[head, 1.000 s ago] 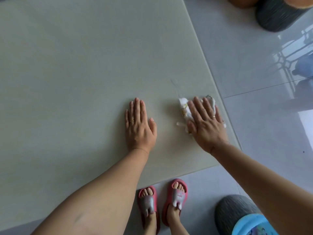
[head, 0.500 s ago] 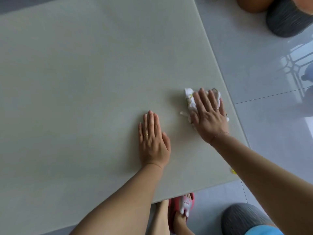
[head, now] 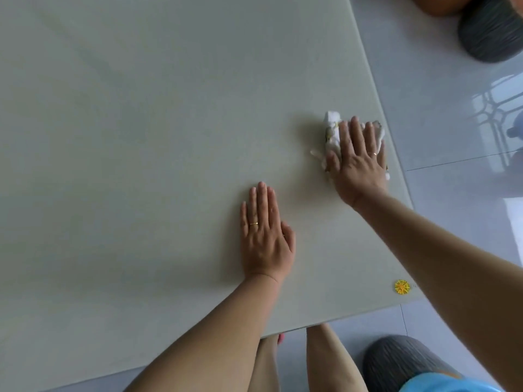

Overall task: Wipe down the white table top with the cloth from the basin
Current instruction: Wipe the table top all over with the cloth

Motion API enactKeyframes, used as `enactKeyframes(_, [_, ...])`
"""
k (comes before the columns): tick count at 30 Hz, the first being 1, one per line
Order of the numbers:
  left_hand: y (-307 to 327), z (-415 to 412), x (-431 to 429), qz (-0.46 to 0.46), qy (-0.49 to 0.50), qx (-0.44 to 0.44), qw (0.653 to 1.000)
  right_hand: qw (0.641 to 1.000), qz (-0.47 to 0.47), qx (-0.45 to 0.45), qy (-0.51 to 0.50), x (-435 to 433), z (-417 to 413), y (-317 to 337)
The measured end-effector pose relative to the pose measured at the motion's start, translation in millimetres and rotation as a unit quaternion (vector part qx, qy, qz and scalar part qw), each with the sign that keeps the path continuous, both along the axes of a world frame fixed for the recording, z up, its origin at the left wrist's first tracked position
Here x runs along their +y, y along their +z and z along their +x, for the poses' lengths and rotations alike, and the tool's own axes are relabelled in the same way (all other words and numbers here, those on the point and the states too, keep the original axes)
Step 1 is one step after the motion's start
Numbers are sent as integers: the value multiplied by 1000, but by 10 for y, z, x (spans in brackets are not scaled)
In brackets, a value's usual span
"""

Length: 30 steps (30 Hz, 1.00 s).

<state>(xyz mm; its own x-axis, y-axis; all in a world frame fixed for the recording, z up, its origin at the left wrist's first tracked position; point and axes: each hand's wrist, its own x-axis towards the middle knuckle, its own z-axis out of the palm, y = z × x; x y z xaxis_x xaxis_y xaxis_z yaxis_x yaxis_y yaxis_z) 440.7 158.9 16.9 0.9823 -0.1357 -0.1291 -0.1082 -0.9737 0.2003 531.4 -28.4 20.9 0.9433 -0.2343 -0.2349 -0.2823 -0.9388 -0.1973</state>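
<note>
The white table top [head: 141, 137] fills most of the view. A crumpled white cloth [head: 331, 131] with small yellow marks lies near the table's right edge. My right hand [head: 357, 162] presses flat on the cloth, fingers spread over it, covering most of it. My left hand [head: 264, 236] rests palm down on the bare table, nearer to me and to the left of the cloth, holding nothing. The basin shows only as a blue rim [head: 441, 384] at the bottom right corner.
A small yellow sticker [head: 402, 287] sits near the table's near right corner. Dark ribbed stools stand on the grey tiled floor at the top right [head: 492, 32] and the bottom right [head: 402, 360]. My legs show below the near table edge.
My right hand has pushed the cloth away from me along the right edge. The view has shifted forward, so my feet have dropped out of sight and the yellow sticker has come into view.
</note>
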Motion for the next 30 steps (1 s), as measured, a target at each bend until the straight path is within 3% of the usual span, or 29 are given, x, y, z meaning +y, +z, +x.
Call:
enactKeyframes(2, [-4, 1, 2, -7, 3, 3, 1000, 996, -10, 6, -92, 307, 101, -15])
enactKeyframes(3, [-2, 0, 0, -11, 5, 1, 1000, 996, -6, 3, -85, 505, 90, -16])
enactKeyframes(5, [18, 8, -10, -15, 12, 0, 1000, 999, 14, -8, 43, 841, -37, 8])
enactKeyframes(8, [45, 16, 16, -27, 9, 10, 1000, 969, 13, -7, 248, 686, -74, 55])
enactKeyframes(10, [50, 28, 44, -47, 7, 7, 999, 958, -16, -15, 285, 331, 89, 44])
enactKeyframes(13, [107, 164, 48, -70, 7, -4, 998, 994, 0, -1, 109, -39, 431, 13])
enactKeyframes(15, [140, 410, 24, -79, 13, -22, 997, 1000, 1, -3, -27, 103, 567, -23])
enactKeyframes(17, [164, 760, -22, -88, 18, -43, 995, 997, 6, -10, -74, 413, 574, -37])
enactKeyframes(20, [175, 1346, -81, -86, 39, -69, 993, 995, 4, -10, 104, 695, 429, -33])
enactKeyframes(24, [104, 1961, -50, -44, 30, -76, 996, 953, -12, -37, 300, 213, 608, -23])
enactKeyframes(26, [57, 2188, -46, -27, 15, -72, 997, 968, -6, -38, 249, -44, 837, -26])
enactKeyframes(30, [-80, 2343, -84, -7, 19, -47, 999, 999, -9, -24, 20, 6, 1208, -61])
